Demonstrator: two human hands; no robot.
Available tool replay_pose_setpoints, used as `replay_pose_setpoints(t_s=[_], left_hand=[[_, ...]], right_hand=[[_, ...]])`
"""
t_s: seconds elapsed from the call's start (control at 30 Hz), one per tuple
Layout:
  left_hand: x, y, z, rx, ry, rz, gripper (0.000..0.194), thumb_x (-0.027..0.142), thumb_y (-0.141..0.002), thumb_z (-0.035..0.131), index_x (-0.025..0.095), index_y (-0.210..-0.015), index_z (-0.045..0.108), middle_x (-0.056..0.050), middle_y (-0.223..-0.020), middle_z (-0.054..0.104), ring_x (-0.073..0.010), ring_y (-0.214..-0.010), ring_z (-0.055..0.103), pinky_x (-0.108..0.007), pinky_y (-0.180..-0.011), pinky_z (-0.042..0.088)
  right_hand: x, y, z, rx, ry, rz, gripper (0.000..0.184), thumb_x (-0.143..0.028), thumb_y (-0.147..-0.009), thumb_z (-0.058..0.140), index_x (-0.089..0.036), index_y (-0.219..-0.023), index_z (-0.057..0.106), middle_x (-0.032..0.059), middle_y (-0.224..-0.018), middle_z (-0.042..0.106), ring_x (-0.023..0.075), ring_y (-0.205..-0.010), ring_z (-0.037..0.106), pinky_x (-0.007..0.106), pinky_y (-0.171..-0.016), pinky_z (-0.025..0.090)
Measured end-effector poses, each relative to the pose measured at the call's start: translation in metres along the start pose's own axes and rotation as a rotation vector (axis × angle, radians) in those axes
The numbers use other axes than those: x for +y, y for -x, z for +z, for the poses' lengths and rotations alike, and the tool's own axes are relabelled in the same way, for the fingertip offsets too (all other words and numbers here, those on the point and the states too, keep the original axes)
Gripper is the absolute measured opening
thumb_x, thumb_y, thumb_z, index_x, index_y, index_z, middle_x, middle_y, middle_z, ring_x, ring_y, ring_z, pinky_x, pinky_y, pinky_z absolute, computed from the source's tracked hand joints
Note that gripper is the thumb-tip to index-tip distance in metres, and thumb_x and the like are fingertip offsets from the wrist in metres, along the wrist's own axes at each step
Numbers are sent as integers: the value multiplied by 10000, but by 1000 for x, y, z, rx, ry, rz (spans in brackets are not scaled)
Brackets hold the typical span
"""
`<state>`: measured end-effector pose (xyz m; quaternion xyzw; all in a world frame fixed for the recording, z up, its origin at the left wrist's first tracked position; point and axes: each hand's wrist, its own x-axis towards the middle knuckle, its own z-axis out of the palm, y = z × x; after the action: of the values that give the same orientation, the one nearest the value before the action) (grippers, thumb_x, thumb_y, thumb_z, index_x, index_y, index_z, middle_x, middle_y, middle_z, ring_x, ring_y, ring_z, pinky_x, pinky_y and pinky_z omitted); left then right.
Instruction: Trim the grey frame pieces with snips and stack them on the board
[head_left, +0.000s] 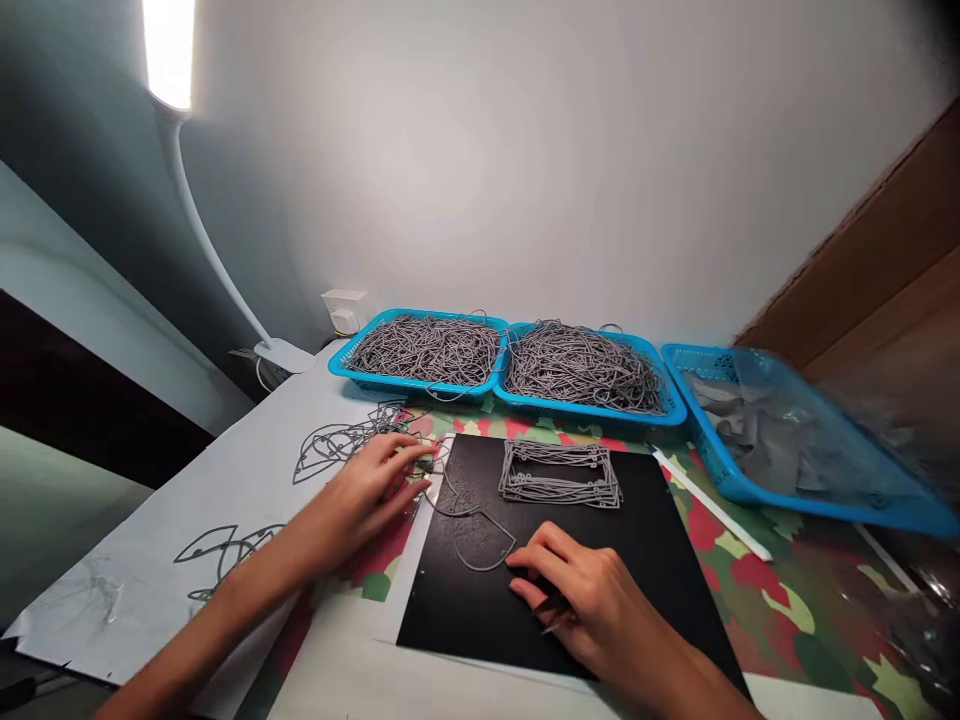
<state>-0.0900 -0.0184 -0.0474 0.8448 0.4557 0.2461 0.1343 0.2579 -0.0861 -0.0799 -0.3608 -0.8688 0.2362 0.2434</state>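
Head: L fingers (409, 457) apart, R fingers (541, 563) nr-closed, holds unclear, loop (480, 569) & mat edge (427, 565) btwn.

The table (142, 510) carries three blue baskets (592, 411), grey loops (358, 434) and a black board (652, 530).

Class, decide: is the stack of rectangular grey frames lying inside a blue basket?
No, the stack of rectangular grey frames lies on the black board.

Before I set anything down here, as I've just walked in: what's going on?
A person's right hand is at the corner of a thin grey piece on a black board; the left hand is beside a loose pile. Grey frames lie stacked on the board; two blue baskets behind hold grey heaps.
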Motion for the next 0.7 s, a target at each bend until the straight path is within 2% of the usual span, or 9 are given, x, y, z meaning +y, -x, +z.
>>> replay_pose_setpoints(t_s=[0.07,0.17,0.27,0.37,0.5,0.6,0.7], left_hand=[[-22,-4,-4,-16,-41,-18,349,458,-1143,658,309,-1448,736,-106,-1424,691,-313,-1311,699,-492,-1142,599],[-35,-7,-4,8,-42,45,276,430,-1172,594,279,-1198,823,-84,-1311,726,-273,-1210,728,-428,-1066,619],[-29,-7,-5,50,-62,84,296,398,-1177,567,250,-1081,804,-76,-1198,754,-249,-1088,748,-390,-976,623],[-27,-5,-16,44,-59,56,269,417,-1176,554,256,-1125,763,-76,-1205,770,-257,-1100,753,-392,-992,614],[-44,-2,-40,145,-36,-64,269,497,-1142,587,275,-1182,733,-66,-1187,780,-278,-1102,755,-396,-1002,610],[-62,-3,-52,249,-17,-170,299,562,-1092,637,282,-1106,741,-46,-1077,788,-283,-956,766,-374,-844,626],[-70,-6,-56,286,-41,-190,274,566,-1048,675,304,-1082,750,-47,-1066,784,-305,-922,767,-372,-718,603]], right_hand=[[-3,-1,-1,-21,39,5,290,-196,-1181,542,-292,-1449,599,28,-1181,709,192,-853,737,302,-686,471],[-8,-3,-1,-45,122,-17,424,-168,-1168,539,-299,-1571,511,50,-1247,699,214,-913,761,308,-683,475],[-9,-3,2,-46,187,-39,304,-122,-1154,521,-248,-1420,595,57,-1183,697,231,-936,773,313,-656,448],[-8,-3,6,-16,199,-41,206,-80,-1150,476,-216,-1211,619,48,-1081,685,221,-854,762,326,-621,419],[-8,-3,7,-2,202,-18,257,-6,-1103,427,-220,-1153,562,62,-1096,686,225,-857,746,337,-664,463],[-10,-2,3,-9,206,-14,379,80,-957,388,-224,-1137,526,73,-1080,676,241,-866,717,348,-692,497],[-10,1,-8,-36,222,-47,440,88,-840,398,-236,-1116,505,63,-1042,666,250,-849,684,354,-686,498]])
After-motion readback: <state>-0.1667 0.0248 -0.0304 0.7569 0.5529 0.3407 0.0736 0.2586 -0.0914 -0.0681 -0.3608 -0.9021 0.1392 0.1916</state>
